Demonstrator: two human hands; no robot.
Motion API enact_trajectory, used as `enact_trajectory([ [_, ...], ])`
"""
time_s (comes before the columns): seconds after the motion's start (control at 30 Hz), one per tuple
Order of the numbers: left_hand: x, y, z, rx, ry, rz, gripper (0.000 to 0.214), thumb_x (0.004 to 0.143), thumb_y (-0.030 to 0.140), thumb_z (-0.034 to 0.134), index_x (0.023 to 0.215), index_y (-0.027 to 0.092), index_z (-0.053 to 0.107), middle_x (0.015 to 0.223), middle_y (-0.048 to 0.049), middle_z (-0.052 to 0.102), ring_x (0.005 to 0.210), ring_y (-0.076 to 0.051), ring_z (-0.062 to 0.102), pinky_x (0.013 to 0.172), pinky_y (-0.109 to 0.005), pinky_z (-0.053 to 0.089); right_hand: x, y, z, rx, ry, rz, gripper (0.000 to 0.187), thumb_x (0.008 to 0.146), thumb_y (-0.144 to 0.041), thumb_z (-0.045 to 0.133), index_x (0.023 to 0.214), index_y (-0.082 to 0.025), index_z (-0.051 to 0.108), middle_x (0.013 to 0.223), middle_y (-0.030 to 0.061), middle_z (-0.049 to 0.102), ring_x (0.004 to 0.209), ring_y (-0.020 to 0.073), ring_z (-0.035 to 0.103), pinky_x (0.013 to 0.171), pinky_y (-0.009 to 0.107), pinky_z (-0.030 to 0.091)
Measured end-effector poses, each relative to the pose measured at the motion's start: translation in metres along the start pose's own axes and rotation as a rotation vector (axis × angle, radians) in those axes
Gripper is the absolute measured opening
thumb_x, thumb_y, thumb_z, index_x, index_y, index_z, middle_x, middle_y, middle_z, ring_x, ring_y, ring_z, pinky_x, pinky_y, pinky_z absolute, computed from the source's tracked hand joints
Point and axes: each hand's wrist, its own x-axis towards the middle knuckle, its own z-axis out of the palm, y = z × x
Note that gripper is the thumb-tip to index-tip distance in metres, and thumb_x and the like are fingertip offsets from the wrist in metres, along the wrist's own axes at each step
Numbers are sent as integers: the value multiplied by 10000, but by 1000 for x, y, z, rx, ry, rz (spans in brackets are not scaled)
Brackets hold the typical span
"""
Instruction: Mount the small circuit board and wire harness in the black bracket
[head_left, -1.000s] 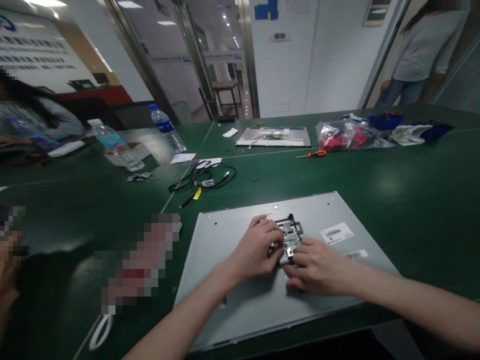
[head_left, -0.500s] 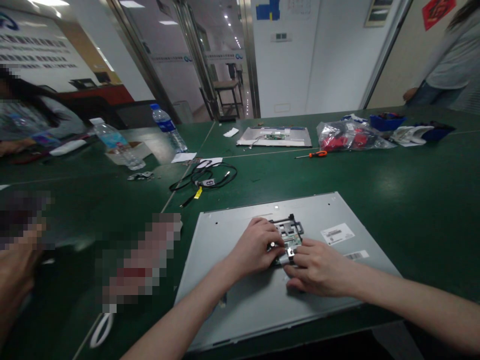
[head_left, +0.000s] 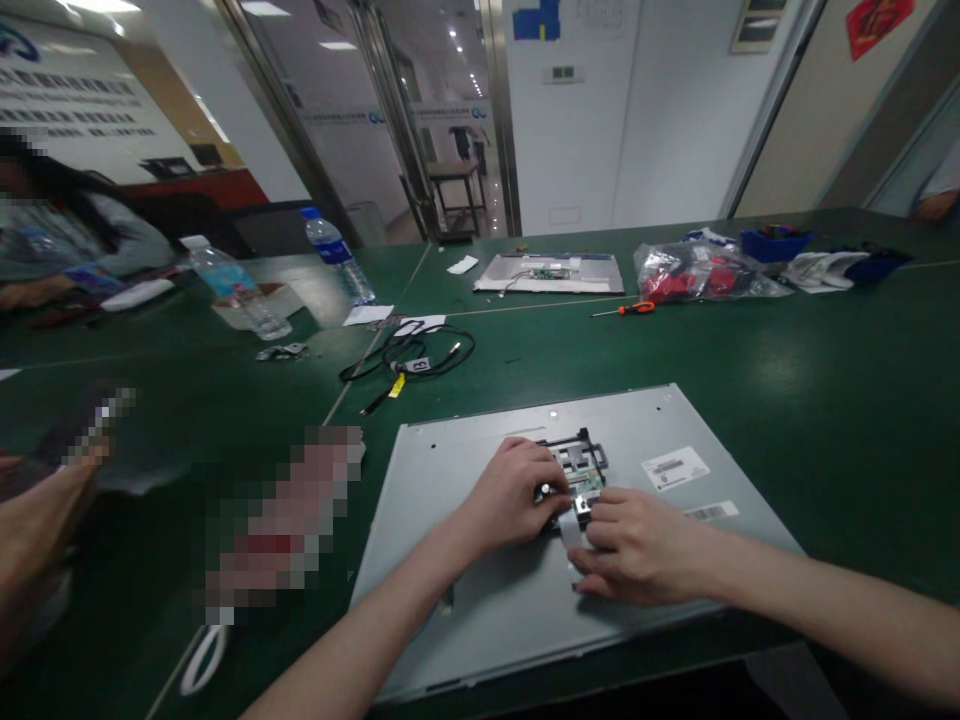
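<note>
A flat grey display panel [head_left: 487, 610] lies on the green table in front of me, its back facing up. At its middle sits a small circuit board [head_left: 592, 483] in a dark metal bracket [head_left: 576, 458]. My left hand [head_left: 517, 490] rests at the board's left side, fingers pinched at its lower edge; the fingers hide what they grip. From there a pale flat ribbon cable [head_left: 571, 535] runs down toward me. The fingers of my right hand [head_left: 637, 545] are closed around the cable's lower part, just below the board.
Ahead lie a coiled black cable [head_left: 405, 355], an orange screwdriver [head_left: 636, 309], another panel [head_left: 551, 275] and a plastic bag with red items [head_left: 705, 275]. Water bottles [head_left: 337, 255] stand at the back left. Another person's hand [head_left: 52, 510] holds a blurred object at the left.
My right hand has shifted slightly down toward me, and the pale ribbon cable now shows between my hands. My left hand stays put. The person at the back right has moved right, mostly out of view.
</note>
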Motion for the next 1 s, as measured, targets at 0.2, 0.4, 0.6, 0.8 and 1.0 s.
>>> enact_trajectory([
  [0.2, 0, -2, 1, -18, 0, 5, 41, 824, 228, 682, 814, 196, 658, 825, -11, 636, 847, -187, 574, 842, -343, 363, -1, -2, -1, 24, -3, -37, 281, 947, -420, 511, 871, -191, 656, 656, -1, 587, 662, 160, 484, 659, 326, 331],
  [0.4, -1, -1, 2, -29, 1, 12, 45, 833, 232, 678, 823, 195, 655, 834, -9, 634, 845, -185, 572, 839, -342, 370, 2, -2, -12, 48, 67, -32, 235, 949, -369, 512, 942, -182, 653, 731, 12, 596, 709, 168, 491, 668, 321, 348],
  [0.6, -2, -2, 1, -17, 0, 21, 51, 838, 240, 676, 826, 197, 653, 829, -10, 630, 843, -189, 572, 839, -349, 373, 4, 2, -13, 0, 135, 71, 222, 951, -326, 506, 1006, -158, 640, 749, 25, 608, 717, 176, 497, 677, 335, 337],
  [0.8, -2, -1, 3, -16, 0, 23, 45, 831, 223, 680, 820, 195, 647, 816, -6, 623, 841, -190, 573, 835, -348, 376, 3, 5, -6, -52, 88, 101, 264, 958, -398, 502, 906, -174, 631, 756, 20, 599, 727, 177, 490, 697, 341, 328],
  [1.0, -1, -2, 2, -5, -8, 21, 56, 831, 238, 681, 821, 195, 648, 828, -11, 628, 843, -191, 573, 840, -349, 375, 3, 5, -4, -71, 79, 93, 276, 968, -403, 487, 920, -171, 628, 759, 15, 594, 732, 181, 488, 695, 341, 329],
])
